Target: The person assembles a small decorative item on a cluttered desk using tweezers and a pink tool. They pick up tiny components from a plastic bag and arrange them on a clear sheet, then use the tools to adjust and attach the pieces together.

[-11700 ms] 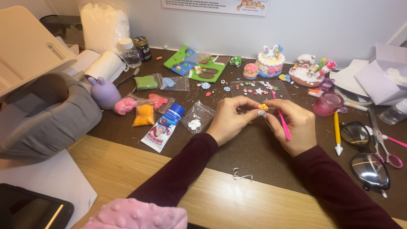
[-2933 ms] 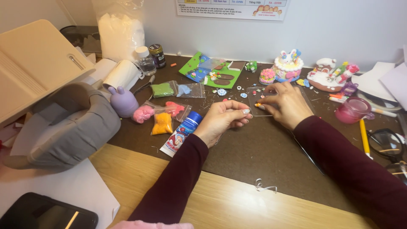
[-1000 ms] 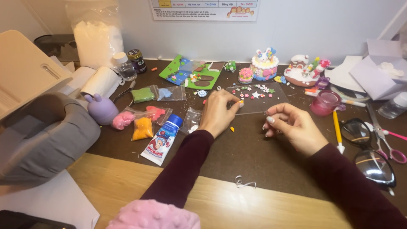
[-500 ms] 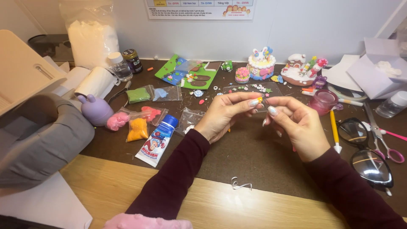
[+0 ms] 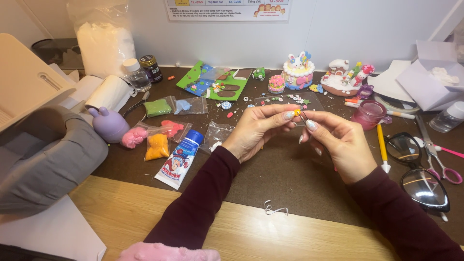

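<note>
My left hand [image 5: 256, 131] and my right hand [image 5: 338, 145] meet above the brown mat [image 5: 290, 179]. Between the left thumb and forefinger sits a tiny yellow-orange clay piece [image 5: 297, 112]. My right hand pinches a thin dark tool [image 5: 305, 119] whose tip touches that piece. Just behind the hands lies a clear sheet [image 5: 290, 100] dotted with several small clay bits. A white and blue glue tube [image 5: 178, 158] lies left of my left forearm.
Bags of green, blue, pink and orange clay [image 5: 157, 145] lie at the left by a purple bunny-shaped figure [image 5: 107, 124]. Decorated clay cakes [image 5: 297, 70] stand at the back. At the right are a pink cup [image 5: 368, 114], a yellow tool [image 5: 382, 147], glasses [image 5: 415, 169] and scissors [image 5: 437, 157].
Both hands have come together from apart. The left hand drew back from the clear sheet with the small piece, and the right hand rose to meet it.
</note>
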